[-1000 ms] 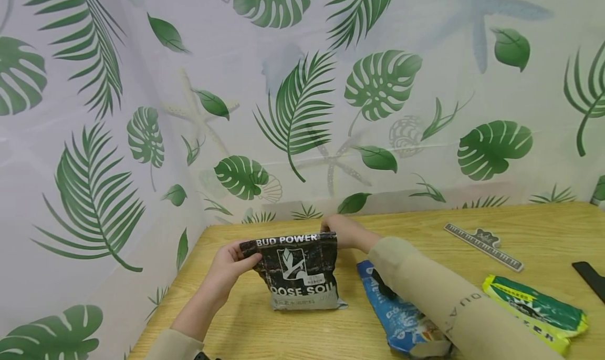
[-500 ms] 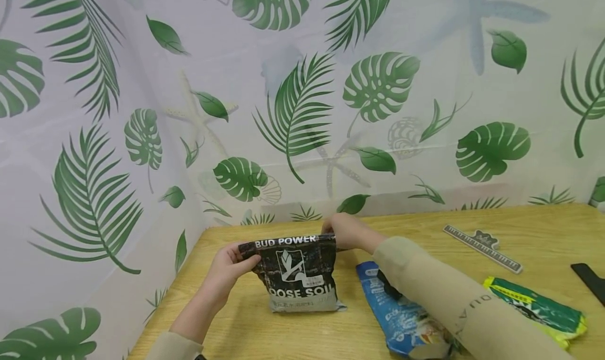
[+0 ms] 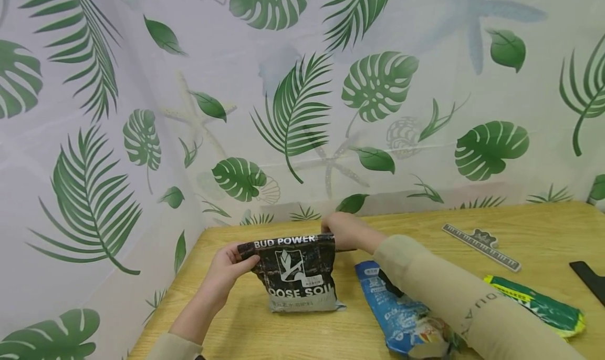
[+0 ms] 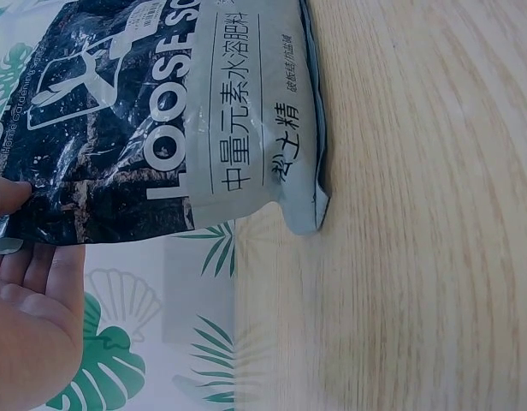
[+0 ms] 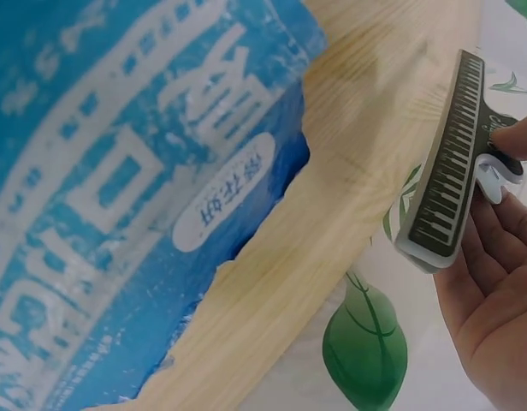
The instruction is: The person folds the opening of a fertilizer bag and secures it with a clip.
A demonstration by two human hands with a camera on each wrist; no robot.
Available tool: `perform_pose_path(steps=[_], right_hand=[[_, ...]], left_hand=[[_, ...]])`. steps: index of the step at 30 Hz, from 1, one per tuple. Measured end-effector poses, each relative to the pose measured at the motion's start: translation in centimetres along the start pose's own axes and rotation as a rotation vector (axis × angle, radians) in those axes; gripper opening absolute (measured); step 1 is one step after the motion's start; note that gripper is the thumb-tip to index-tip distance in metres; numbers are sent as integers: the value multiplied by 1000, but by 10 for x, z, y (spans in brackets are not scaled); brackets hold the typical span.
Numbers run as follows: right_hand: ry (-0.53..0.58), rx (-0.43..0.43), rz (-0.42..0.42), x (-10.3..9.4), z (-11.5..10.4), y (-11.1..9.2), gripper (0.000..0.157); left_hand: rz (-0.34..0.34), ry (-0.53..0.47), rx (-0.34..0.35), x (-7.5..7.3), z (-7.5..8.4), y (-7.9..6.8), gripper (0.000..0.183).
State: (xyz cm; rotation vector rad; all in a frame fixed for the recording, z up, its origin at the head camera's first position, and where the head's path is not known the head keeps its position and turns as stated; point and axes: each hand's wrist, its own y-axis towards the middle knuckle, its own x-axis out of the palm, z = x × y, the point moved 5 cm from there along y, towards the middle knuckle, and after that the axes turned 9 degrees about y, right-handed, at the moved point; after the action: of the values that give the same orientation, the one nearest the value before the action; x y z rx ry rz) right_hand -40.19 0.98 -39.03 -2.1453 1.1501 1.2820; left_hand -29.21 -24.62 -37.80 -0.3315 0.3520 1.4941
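Observation:
A black and grey bag of loose soil (image 3: pixel 298 276) stands upright on the wooden table, its top edge folded over. My left hand (image 3: pixel 224 265) pinches its upper left corner, thumb in front and fingers behind, as the left wrist view shows at the left edge (image 4: pixel 32 291). Behind the bag's upper right corner, my right hand (image 3: pixel 347 231) is partly hidden in the head view. In the right wrist view, the right hand (image 5: pixel 503 291) grips the handles of a long clip (image 5: pixel 452 163) printed with piano keys.
A blue bag (image 3: pixel 397 312) lies under my right forearm, partly covered by the sleeve. A green and yellow bag (image 3: pixel 543 305) lies farther right. Behind it is another piano-key clip (image 3: pixel 482 247); a black flat object (image 3: pixel 588 278) lies at the right edge. Leaf-printed cloth (image 3: pixel 302 113) hangs behind the table.
My right forearm has shifted slightly, covering more of the green and yellow bag. Both hands and the soil bag stay nearly in place.

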Motion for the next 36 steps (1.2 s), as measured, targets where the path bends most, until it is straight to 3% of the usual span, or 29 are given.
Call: perform_pose_path(steps=[9,24,34,36], right_hand=[[-21,-35,7,-7,-12,-2,8],[-71,-26,-22,-19,-27,-4,15],[-71,-20,-26,-26,-32,-8,2],[-65,-24,-27,-26,-33,-9,5]], left_hand=[[3,4,1,1,2,-2,25],[1,-2,6,0,1,-1,25],[-7,-11,11,1,1,-1,25],[-5,-11,12,0,1,-1,25]])
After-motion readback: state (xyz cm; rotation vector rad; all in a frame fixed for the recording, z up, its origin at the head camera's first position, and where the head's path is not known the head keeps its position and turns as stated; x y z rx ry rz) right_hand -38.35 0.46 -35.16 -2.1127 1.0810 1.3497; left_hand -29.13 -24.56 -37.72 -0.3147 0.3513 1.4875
